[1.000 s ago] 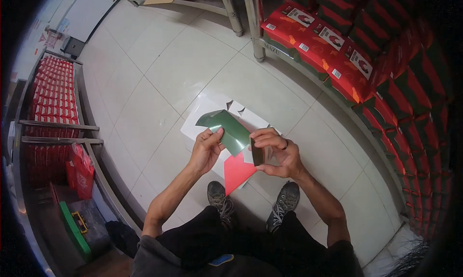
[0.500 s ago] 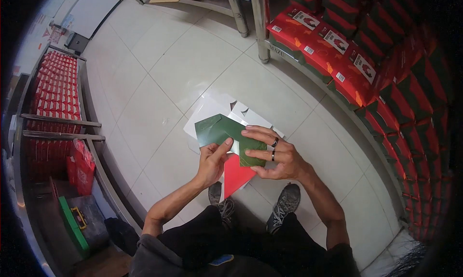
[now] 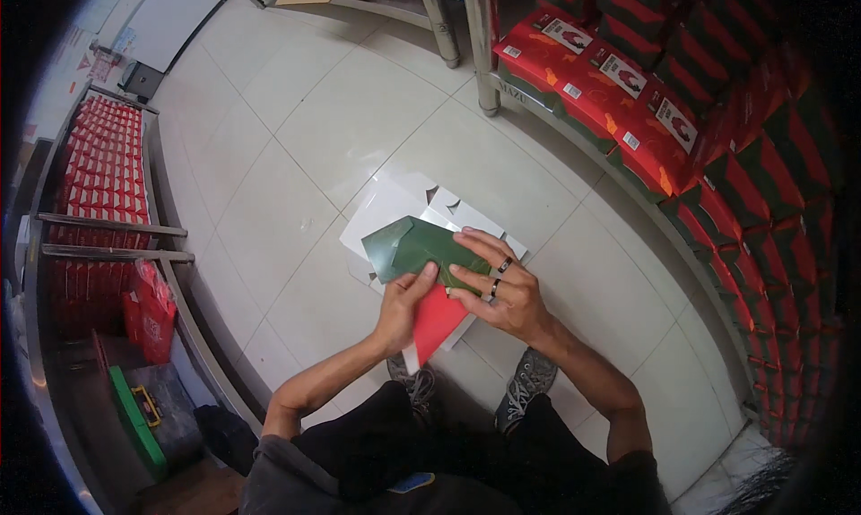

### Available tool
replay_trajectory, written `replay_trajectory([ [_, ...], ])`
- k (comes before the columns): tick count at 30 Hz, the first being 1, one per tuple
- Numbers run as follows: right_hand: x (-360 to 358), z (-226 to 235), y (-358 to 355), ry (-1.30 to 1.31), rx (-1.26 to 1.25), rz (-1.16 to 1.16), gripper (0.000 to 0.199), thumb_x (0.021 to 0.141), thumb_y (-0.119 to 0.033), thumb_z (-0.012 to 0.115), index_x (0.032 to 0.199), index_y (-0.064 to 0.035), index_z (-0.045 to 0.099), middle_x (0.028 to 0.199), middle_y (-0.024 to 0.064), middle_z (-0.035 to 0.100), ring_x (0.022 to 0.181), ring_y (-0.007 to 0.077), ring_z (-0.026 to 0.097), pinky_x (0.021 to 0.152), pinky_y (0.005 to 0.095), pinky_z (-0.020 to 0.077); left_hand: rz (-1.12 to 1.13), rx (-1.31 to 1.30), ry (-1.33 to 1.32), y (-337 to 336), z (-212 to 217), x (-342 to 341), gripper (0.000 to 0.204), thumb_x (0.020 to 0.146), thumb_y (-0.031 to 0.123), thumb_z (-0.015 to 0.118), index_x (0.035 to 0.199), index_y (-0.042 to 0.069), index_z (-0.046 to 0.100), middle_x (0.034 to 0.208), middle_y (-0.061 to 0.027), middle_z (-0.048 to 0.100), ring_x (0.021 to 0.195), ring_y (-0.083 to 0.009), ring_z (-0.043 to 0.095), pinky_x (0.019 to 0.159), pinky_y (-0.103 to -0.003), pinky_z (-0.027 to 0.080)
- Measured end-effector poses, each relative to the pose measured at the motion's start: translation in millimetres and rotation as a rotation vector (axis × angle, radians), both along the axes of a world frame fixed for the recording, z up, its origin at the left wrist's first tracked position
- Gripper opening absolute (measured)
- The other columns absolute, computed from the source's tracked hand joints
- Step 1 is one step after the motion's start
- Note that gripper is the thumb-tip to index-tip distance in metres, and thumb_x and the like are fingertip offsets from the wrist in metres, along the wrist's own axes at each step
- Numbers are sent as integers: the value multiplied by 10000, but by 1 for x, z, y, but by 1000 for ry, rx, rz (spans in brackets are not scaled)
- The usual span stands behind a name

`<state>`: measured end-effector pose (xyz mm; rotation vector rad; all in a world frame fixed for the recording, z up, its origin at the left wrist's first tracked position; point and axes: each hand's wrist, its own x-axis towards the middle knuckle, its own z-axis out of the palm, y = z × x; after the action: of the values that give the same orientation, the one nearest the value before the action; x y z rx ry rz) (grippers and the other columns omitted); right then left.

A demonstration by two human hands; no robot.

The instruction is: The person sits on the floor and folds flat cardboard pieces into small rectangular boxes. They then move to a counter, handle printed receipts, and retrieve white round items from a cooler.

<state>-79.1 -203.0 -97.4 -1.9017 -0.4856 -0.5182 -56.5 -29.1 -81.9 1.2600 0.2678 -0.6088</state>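
Note:
Between my hands is a folding carton [image 3: 417, 244] of thin card, with green panels above and a red panel [image 3: 437, 321] hanging below. Its upper left end is a pointed green flap. My left hand [image 3: 401, 313] is closed on the lower left edge, thumb on the green face, other fingers hidden behind. On the right, my right hand [image 3: 511, 295] spreads its fingers over the green panels, thumb near the fold by the red part, gripping the carton. Two dark rings are on that hand. Under the carton, flat white cut card blanks [image 3: 384, 203] lie on the floor.
Pale tiles [image 3: 296, 125] cover the floor. Stacked red and green boxes [image 3: 619, 94] fill the right-hand shelves. At left, a metal-framed shelf holds rows of red packs [image 3: 103, 165] and a green-edged box [image 3: 134, 416]. My shoes [image 3: 529, 385] stand just below the carton.
The two green panels have come together, covering the pale gap between them. My right hand has shifted slightly left and its thumb up; the red panel has tilted, showing a white edge.

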Motion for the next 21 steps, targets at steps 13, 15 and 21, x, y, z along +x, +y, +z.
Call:
replay_trajectory([
  [13,2,5,-12,143,-24,13,324,729,-83,691,1035,-36,598,1138,113,551,1168,284,474,990,419,355,-784,426,-573,20,3,30,230,790,55,663,998,-6,588,842,-154,650,776,-239,650,675,-320,511],
  [15,9,12,-12,81,-118,36,414,737,-118,691,1127,-44,573,1137,109,556,1183,280,455,1017,443,316,-1013,611,-700,22,-2,28,188,751,68,676,913,-2,611,772,-189,637,746,-302,641,660,-369,504],
  [21,11,-13,-14,267,-160,189,288,733,-175,714,978,-45,634,941,98,613,1026,242,536,964,434,348,-1292,927,-752,26,-6,29,120,705,124,679,709,24,613,636,-155,600,664,-359,596,602,-440,455],
])
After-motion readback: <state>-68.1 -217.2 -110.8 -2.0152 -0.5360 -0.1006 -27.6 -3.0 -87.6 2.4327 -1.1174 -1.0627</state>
